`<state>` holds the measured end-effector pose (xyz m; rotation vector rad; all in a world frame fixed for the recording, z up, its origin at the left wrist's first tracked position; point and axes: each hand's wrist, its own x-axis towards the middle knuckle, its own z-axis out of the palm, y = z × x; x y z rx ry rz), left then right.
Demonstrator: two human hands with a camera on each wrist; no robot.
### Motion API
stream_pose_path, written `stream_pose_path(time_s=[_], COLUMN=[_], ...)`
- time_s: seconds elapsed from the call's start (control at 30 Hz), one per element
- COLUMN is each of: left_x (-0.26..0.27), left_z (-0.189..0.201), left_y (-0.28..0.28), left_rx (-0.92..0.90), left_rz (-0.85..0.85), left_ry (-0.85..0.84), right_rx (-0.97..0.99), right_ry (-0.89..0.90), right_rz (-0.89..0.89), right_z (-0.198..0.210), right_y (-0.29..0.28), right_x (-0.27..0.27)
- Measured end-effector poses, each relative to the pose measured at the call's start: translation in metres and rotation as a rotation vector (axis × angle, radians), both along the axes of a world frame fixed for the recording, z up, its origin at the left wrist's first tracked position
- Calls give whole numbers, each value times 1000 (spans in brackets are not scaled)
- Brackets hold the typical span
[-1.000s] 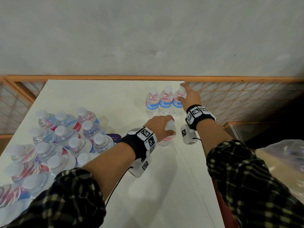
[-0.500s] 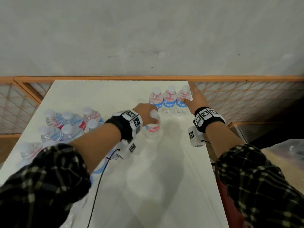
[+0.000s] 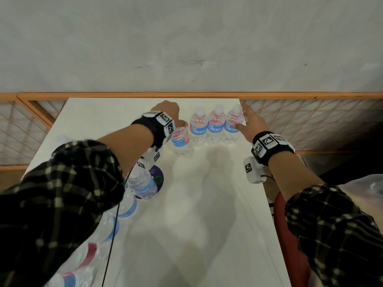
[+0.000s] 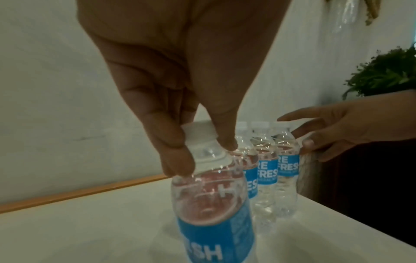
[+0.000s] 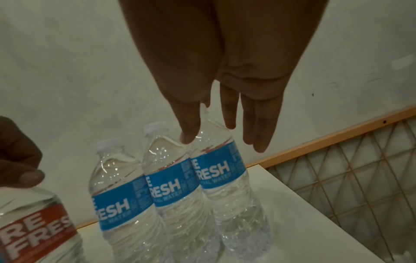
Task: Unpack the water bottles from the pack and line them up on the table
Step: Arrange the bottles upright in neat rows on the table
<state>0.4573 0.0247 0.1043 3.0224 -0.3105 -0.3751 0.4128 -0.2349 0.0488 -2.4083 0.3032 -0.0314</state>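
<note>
Because the left hand (image 4: pixel 180 99) pinches the fourth bottle (image 3: pixel 180 139) only by its cap (image 4: pixel 198 132), the bottle leans and could tip as it lands. It could also bump the row of three bottles (image 3: pixel 215 126) standing just beside it near the far right corner of the table (image 3: pixel 186 224) and knock them over the close edge. The right hand (image 3: pixel 251 125) is spread open with straight fingers against the end bottle (image 5: pixel 225 170), holding nothing. More bottles in the pack (image 3: pixel 143 185) lie at the left, under the left arm, so the sleeve (image 3: pixel 62 193) could brush them.
</note>
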Motion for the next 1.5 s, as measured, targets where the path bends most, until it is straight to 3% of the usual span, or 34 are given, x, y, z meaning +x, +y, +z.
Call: stream_pose_path(time_s=[0.2, 0.3, 0.63, 0.87, 1.0, 1.1, 1.3, 1.5], left_x=[9, 11, 22, 27, 30, 33, 32, 35], left_z=[3, 4, 5, 8, 7, 7, 12, 10], left_y=[-12, -15, -16, -22, -21, -19, -17, -14], left_rx=[71, 108, 9, -17, -32, -7, 25, -15], left_rz=[-114, -185, -62, -67, -51, -51, -102, -136], left_ry=[172, 115, 61, 25, 29, 66, 146, 92], right_rx=[-18, -30, -4, -26, -194, -335, -498, -592], right_ry=[-2, 9, 22, 11, -79, -129, 1, 77], right_rz=[13, 15, 26, 47, 28, 131, 342, 296], right_z=[1, 1, 0, -1, 2, 16, 33, 35], right_y=[2, 3, 2, 0, 7, 30, 86, 101], right_x=[-1, -1, -3, -3, 1, 9, 29, 40])
